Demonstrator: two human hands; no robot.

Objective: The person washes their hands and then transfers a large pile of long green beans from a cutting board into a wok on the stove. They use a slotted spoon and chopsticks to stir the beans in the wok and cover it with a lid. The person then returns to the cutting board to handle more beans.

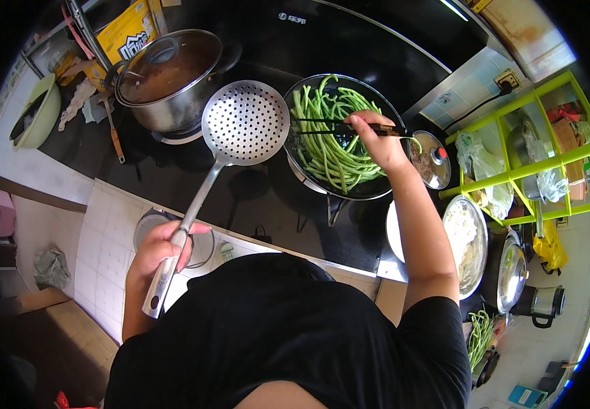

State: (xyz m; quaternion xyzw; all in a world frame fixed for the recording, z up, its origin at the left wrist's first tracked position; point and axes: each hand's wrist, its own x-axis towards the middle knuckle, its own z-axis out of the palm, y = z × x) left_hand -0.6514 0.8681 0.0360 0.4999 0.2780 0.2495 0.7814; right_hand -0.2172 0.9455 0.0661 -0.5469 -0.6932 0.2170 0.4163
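Observation:
My left hand [165,247] is closed round the handle of a metal skimmer [246,121], whose round perforated bowl hangs over the stove just left of the wok. In my right hand [377,142] is a pair of dark chopsticks [329,127], reaching left over the wok [298,170]. Long green beans [329,155] fill much of the wok, some draped up its far side. One bean hangs at the chopsticks' right end, by the lidded jar. Whether the tips grip any beans I cannot tell.
A lidded steel pot [165,102] stands at the far left of the black stove [240,198]. On the right are a small glass-lidded pot [430,160], a green rack [513,170] and a bowl of white food [465,238]. A pale green basin [39,119] sits at the left edge.

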